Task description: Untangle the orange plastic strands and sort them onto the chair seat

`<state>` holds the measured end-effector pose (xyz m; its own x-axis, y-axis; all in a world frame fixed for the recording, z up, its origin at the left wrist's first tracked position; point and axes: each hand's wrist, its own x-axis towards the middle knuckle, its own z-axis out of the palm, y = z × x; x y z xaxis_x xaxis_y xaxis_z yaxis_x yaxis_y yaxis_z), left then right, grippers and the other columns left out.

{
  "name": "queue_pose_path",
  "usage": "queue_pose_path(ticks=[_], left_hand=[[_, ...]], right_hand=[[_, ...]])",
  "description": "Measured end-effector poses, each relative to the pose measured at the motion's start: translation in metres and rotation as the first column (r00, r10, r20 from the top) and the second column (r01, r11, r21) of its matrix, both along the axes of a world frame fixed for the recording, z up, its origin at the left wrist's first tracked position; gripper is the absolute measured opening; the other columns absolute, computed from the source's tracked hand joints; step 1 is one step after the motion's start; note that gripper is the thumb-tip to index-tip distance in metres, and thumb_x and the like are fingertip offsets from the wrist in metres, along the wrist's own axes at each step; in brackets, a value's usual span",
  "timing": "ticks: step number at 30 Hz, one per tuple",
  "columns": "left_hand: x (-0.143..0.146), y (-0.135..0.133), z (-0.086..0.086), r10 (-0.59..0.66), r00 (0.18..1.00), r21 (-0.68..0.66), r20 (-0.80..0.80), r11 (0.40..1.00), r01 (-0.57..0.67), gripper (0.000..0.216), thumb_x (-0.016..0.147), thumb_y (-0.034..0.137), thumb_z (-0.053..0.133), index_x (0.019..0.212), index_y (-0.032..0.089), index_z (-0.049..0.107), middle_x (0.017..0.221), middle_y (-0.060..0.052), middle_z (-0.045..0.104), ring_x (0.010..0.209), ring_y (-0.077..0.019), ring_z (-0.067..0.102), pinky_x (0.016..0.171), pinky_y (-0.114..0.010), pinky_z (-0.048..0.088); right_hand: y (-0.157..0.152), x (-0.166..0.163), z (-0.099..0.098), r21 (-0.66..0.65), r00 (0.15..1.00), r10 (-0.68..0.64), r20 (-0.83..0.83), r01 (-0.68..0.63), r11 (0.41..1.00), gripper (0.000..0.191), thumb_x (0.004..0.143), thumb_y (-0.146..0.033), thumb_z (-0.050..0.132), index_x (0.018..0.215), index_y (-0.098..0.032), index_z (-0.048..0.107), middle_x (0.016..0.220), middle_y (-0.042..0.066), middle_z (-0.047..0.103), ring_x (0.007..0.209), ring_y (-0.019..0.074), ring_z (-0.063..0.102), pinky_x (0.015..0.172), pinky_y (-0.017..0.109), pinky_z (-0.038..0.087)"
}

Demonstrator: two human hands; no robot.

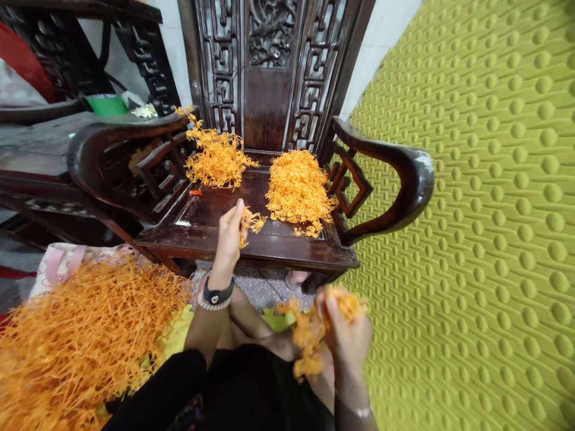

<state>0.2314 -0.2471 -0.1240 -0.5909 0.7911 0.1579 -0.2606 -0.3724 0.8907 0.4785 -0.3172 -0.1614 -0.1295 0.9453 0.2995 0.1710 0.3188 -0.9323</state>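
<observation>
Bare dark seat (215, 209) lies open between two orange heaps, the left heap (218, 158) and right heap (299, 188). Curved armrests (395, 161) wall both sides; the carved backrest (269, 66) blocks the rear.

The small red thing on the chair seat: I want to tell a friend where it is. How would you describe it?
On the dark carved wooden chair, look at the seat's left side, just below the left pile of orange strands. The small red object lies beside the armrest lattice. It is the only red, solid piece there; everything nearby is orange and stringy.
</observation>
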Motion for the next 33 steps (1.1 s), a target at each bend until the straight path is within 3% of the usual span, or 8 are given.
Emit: queue_pose_path(ticks=[4, 7, 10, 14, 18, 22, 27, 33], left_hand=[[0.034, -0.017, 0.003, -0.072, 0.997, 0.007, 0.035, 0.997, 0.071, 0.051, 0.072, 0.064, 0.068, 0.065, 0.016, 0.054, 0.056, 0.004, 0.044, 0.041, -0.0032, 0.034, 0.037, -0.018, 0.023], [0.04, -0.025, -0.009, -0.08, 0.991, -0.048, 0.103, 0.995, 0.085, 0.053, 0.069, 0.067, 0.069, 0.065, 0.016, 0.054, 0.055, 0.005, 0.041, 0.04, -0.0031, 0.032, 0.037, -0.019, 0.02], [0.036, -0.028, -0.017, -0.064, 0.983, -0.077, 0.172, 0.994, 0.078, 0.051, 0.071, 0.065, 0.068, 0.067, 0.017, 0.054, 0.054, 0.006, 0.039, 0.04, -0.0031, 0.028, 0.037, -0.02, 0.017], [0.041, -0.028, -0.01, 0.004, 0.955, -0.036, 0.297, 0.999, 0.007, 0.042, 0.075, 0.058, 0.068, 0.078, 0.018, 0.053, 0.058, 0.007, 0.04, 0.042, -0.0034, 0.029, 0.038, -0.018, 0.02], [0.063, -0.028, -0.001, -0.063, 0.922, 0.044, 0.382, 0.998, 0.05, 0.042, 0.072, 0.053, 0.072, 0.078, 0.019, 0.049, 0.057, 0.008, 0.036, 0.042, -0.0029, 0.028, 0.038, -0.016, 0.022], [0.079, -0.032, -0.004, -0.094, 0.895, 0.058, 0.436, 0.995, 0.076, 0.044, 0.07, 0.053, 0.075, 0.075, 0.018, 0.049, 0.056, 0.008, 0.035, 0.042, -0.0023, 0.027, 0.037, -0.016, 0.021], [0.077, -0.04, -0.01, -0.088, 0.888, 0.026, 0.452, 0.996, 0.086, 0.042, 0.07, 0.052, 0.076, 0.077, 0.018, 0.052, 0.057, 0.008, 0.036, 0.042, -0.0025, 0.027, 0.037, -0.015, 0.021], [0.069, -0.04, 0.001, -0.114, 0.959, 0.089, 0.261, 0.992, 0.094, 0.029, 0.084, 0.047, 0.06, 0.085, 0.018, 0.06, 0.065, 0.003, 0.05, 0.043, -0.0035, 0.032, 0.037, -0.016, 0.021]], right_hand=[[0.1, -0.024, 0.032, 0.033, 0.973, -0.227, -0.042, 0.229, 0.973, 0.04, 0.081, -0.059, 0.058, 0.064, -0.022, 0.058, 0.057, 0.001, 0.052, 0.052, 0.0174, 0.047, 0.054, 0.034, 0.042], [0.178, -0.037, 0.05, 0.018, 0.965, -0.26, 0.036, 0.259, 0.966, 0.045, 0.077, -0.058, 0.062, 0.055, -0.02, 0.053, 0.05, -0.002, 0.045, 0.049, 0.0136, 0.042, 0.053, 0.03, 0.039], [0.214, -0.039, 0.063, 0.022, 0.967, -0.235, 0.101, 0.234, 0.972, 0.044, 0.057, -0.046, 0.083, 0.051, -0.021, 0.047, 0.047, -0.005, 0.041, 0.05, 0.0119, 0.038, 0.055, 0.029, 0.038], [0.187, -0.027, 0.069, 0.117, 0.987, -0.127, 0.1, 0.115, 0.986, 0.037, 0.058, -0.044, 0.083, 0.067, -0.02, 0.057, 0.058, -0.003, 0.052, 0.053, 0.0128, 0.044, 0.055, 0.029, 0.039], [0.159, -0.021, 0.072, 0.345, 0.942, -0.326, 0.073, 0.283, 0.895, 0.04, 0.083, -0.054, 0.058, 0.066, -0.018, 0.061, 0.057, -0.001, 0.051, 0.053, 0.0127, 0.045, 0.054, 0.028, 0.036], [0.193, -0.031, 0.077, 0.168, 0.941, -0.332, 0.064, 0.318, 0.933, 0.054, 0.083, -0.061, 0.055, 0.051, -0.018, 0.055, 0.043, -0.002, 0.042, 0.044, 0.0109, 0.039, 0.048, 0.028, 0.031], [0.234, -0.039, 0.084, -0.128, 0.991, 0.013, -0.136, -0.03, 0.991, 0.051, 0.083, -0.063, 0.056, 0.056, -0.02, 0.056, 0.038, -0.006, 0.035, 0.037, 0.0085, 0.03, 0.041, 0.026, 0.024], [0.181, -0.019, 0.101, -0.168, 0.915, 0.338, -0.219, -0.376, 0.911, 0.036, 0.079, -0.054, 0.066, 0.082, -0.019, 0.067, 0.039, -0.01, 0.029, 0.037, 0.0063, 0.023, 0.04, 0.023, 0.02]])
